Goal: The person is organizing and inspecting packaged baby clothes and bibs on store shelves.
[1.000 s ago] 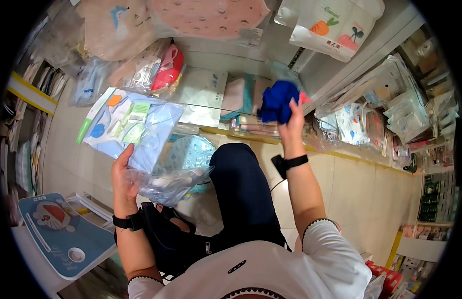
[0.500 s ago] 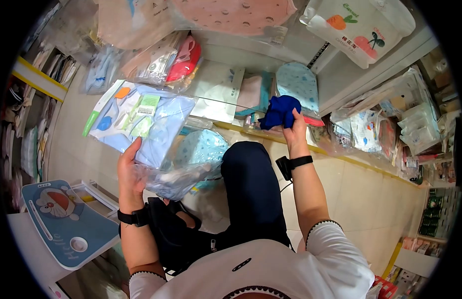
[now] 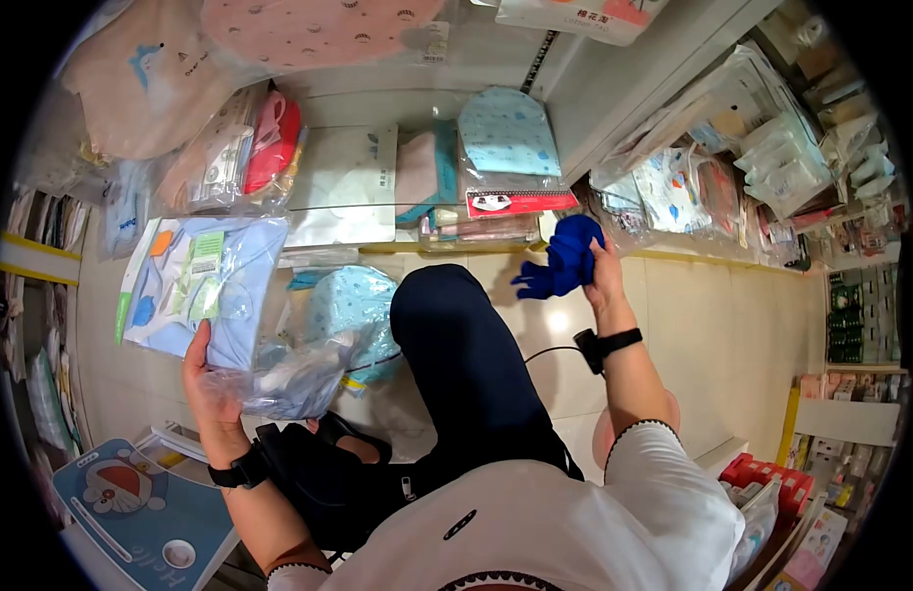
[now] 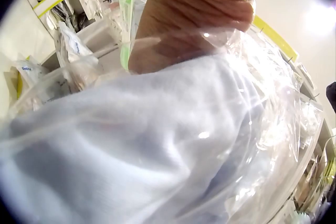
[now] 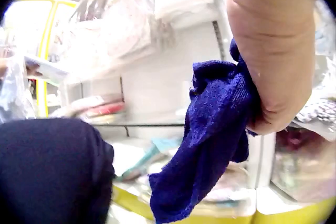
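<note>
Blue cloth (image 3: 567, 258) in right hand (image 3: 606, 271), packet (image 3: 205, 291) in left hand (image 3: 208, 389).

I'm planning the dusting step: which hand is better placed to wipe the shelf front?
Probably the right hand: it grips the blue cloth close by the shelf. The left hand holds a bagged pack of baby clothes, lower and farther away.

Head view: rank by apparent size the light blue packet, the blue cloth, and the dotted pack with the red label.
1. light blue packet, gripped by the left hand.
2. dotted pack.
3. blue cloth, bunched in the right hand; it looks only a little smaller than the pack.
</note>
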`<action>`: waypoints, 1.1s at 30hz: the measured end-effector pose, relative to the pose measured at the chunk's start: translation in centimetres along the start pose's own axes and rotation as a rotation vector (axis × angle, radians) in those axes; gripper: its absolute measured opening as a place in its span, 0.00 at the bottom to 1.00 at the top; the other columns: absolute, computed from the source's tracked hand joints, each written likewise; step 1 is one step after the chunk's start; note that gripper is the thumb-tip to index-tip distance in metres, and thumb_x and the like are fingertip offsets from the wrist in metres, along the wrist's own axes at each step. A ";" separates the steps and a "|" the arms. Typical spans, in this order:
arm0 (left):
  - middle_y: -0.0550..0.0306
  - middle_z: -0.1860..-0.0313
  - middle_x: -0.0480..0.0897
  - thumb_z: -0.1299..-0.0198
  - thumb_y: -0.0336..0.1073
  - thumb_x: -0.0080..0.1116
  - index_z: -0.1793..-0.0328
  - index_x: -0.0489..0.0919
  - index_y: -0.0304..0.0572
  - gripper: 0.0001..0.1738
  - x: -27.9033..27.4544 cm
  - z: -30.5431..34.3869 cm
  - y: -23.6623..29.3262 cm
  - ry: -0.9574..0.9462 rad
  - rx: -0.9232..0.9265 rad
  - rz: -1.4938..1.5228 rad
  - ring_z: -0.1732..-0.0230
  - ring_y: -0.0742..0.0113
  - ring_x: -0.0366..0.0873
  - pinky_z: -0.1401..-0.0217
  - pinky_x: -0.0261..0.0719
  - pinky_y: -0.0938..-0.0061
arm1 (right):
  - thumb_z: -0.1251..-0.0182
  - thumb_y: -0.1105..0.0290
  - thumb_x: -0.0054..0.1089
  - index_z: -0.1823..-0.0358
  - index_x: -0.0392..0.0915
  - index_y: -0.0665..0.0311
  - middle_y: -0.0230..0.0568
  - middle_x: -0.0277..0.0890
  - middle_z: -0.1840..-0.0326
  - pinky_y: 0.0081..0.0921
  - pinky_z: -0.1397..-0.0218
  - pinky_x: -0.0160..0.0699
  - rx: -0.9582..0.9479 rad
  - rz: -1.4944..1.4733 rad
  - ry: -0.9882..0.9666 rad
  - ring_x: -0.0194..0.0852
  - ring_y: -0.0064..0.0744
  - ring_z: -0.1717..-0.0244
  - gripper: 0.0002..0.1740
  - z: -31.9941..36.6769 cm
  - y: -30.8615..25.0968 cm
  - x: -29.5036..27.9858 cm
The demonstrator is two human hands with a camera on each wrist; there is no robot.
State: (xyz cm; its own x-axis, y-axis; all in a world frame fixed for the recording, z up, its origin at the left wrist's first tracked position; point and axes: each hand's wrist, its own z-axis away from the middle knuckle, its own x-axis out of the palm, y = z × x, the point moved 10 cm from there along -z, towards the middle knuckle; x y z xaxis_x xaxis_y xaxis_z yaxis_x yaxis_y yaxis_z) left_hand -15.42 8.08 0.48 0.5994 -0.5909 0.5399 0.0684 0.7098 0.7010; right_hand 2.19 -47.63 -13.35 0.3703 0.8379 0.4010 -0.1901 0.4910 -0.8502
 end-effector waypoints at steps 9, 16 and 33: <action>0.50 0.52 0.77 0.39 0.35 0.44 0.45 0.70 0.31 0.19 -0.7 1.6 0.6 0.160 0.062 -0.032 0.55 0.57 0.77 0.53 0.76 0.67 | 0.39 0.78 0.46 0.46 0.65 0.61 0.41 0.73 0.57 0.35 0.57 0.78 0.121 0.199 0.147 0.74 0.38 0.58 0.18 -9.4 6.4 -9.1; 0.52 0.57 0.80 0.42 0.37 0.50 0.51 0.74 0.36 0.16 -3.7 4.2 2.5 0.189 0.263 -0.160 0.57 0.59 0.78 0.53 0.76 0.66 | 0.51 0.79 0.57 0.41 0.59 0.67 0.44 0.65 0.45 0.27 0.41 0.61 -0.498 1.024 -0.052 0.64 0.36 0.45 0.32 -13.1 5.4 -1.4; 0.50 0.57 0.78 0.43 0.38 0.53 0.48 0.71 0.31 0.20 0.2 2.1 -0.1 0.073 0.091 -0.006 0.60 0.62 0.78 0.56 0.76 0.69 | 0.38 0.74 0.50 0.58 0.75 0.68 0.37 0.77 0.67 0.20 0.56 0.71 -0.172 1.004 -0.798 0.73 0.25 0.60 0.10 2.1 -0.3 15.9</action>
State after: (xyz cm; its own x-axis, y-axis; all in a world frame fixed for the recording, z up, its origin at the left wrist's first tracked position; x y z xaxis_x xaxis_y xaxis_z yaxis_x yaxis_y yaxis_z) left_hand -16.96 7.06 1.49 0.6562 -0.5628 0.5026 0.0011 0.6668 0.7453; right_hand 6.19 -33.94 -6.02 -0.5184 0.7593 -0.3932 0.0733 -0.4187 -0.9052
